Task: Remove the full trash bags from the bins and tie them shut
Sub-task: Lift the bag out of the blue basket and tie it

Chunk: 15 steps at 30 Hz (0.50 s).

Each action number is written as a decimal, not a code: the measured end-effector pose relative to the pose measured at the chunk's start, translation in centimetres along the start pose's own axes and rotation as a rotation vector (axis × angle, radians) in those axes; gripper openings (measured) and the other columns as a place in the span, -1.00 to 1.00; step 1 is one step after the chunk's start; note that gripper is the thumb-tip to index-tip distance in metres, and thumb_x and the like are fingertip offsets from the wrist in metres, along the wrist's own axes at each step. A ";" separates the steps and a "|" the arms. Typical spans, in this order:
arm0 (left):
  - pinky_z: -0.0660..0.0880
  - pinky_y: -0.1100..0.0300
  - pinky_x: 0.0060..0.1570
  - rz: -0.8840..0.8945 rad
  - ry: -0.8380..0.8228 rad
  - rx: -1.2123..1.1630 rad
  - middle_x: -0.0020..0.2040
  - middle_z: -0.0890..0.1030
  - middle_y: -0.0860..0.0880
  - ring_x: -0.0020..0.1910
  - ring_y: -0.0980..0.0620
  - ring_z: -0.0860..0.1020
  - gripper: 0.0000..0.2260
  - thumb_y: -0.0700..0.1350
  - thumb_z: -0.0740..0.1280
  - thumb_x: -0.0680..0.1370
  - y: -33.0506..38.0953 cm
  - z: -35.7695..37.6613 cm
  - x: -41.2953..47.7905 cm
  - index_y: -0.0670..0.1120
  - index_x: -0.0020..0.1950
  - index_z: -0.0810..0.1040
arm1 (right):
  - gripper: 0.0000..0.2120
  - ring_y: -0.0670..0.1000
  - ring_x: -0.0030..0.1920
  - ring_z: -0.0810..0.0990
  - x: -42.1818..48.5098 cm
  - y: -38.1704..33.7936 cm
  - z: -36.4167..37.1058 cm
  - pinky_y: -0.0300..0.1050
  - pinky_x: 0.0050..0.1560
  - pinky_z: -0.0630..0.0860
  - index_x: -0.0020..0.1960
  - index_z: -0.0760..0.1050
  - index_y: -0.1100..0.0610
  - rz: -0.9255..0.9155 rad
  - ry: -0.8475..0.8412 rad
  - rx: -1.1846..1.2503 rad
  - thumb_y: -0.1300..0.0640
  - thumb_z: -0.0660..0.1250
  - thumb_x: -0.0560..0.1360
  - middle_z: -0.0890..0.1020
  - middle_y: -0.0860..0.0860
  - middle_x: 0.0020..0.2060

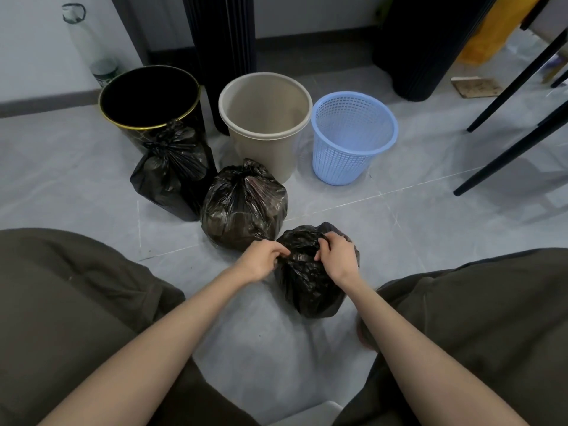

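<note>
Three bins stand in a row on the grey floor: a black bin with a gold rim (123, 84), a beige bin (264, 146) and a blue mesh basket (353, 155). None holds a bag. A knotted black bag (172, 176) leans on the black bin. In front of the beige bin sits a second knotted black bag (244, 207). Nearest me lies a smaller black bag (307, 287). My left hand (262, 259) pinches its gathered top from the left. My right hand (338, 259) grips that top from the right.
My knees in dark trousers fill the lower left and right. Black chair legs (510, 149) slant in at the right. A dark ribbed column (227, 35) stands behind the bins, and another dark column (430, 41) rises at the back right. A clear bottle (92, 50) leans on the wall.
</note>
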<state>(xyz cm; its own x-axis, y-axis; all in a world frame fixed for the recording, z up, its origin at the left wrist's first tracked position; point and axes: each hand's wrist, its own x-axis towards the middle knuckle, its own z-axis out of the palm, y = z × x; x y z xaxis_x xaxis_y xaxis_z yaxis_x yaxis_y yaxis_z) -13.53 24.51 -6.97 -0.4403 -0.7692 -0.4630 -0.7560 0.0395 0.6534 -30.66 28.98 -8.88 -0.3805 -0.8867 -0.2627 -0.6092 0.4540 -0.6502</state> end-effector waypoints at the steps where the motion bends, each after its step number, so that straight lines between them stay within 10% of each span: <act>1: 0.49 0.21 0.09 0.034 0.012 0.130 0.11 0.63 -0.12 0.07 -0.08 0.59 -0.72 -0.26 0.15 0.60 -0.4 -0.5 0.1 -0.13 0.23 0.57 | -0.78 -0.01 -0.22 0.62 0.1 0.0 0.1 -0.16 -0.02 0.48 -0.09 0.54 0.14 -0.013 -0.006 -0.016 0.14 0.14 0.59 0.63 -0.06 -0.40; 6: 0.44 0.13 -0.08 0.103 0.022 0.568 -0.02 0.62 -0.04 0.01 -0.07 0.57 -0.82 -0.13 0.21 0.58 -0.1 -2.6 0.1 -0.05 0.09 0.58 | -0.75 0.04 -0.09 0.64 -0.2 -0.7 0.0 -0.09 -0.07 0.53 -0.16 0.58 0.08 -0.020 -0.087 -0.088 0.09 0.17 0.58 0.70 -0.07 -0.27; 15: 0.33 0.15 -0.04 0.418 -0.048 0.508 -0.08 0.25 0.00 -0.02 0.03 0.23 -0.84 0.02 0.22 0.58 1.5 -2.3 0.1 0.03 0.02 0.57 | -0.80 -0.13 -0.36 0.45 0.0 -0.6 1.1 -0.15 -0.25 0.40 -0.20 0.64 0.08 -0.037 -0.293 0.120 0.11 0.28 0.52 0.58 -0.08 -0.38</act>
<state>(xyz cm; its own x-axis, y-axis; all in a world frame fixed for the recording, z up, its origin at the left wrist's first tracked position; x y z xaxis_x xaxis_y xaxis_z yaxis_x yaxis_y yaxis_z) -13.53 23.01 -4.65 -0.7584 -0.5951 -0.2659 -0.6463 0.6338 0.4251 -29.50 28.55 -9.28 -0.1323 -0.8975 -0.4206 -0.5259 0.4232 -0.7377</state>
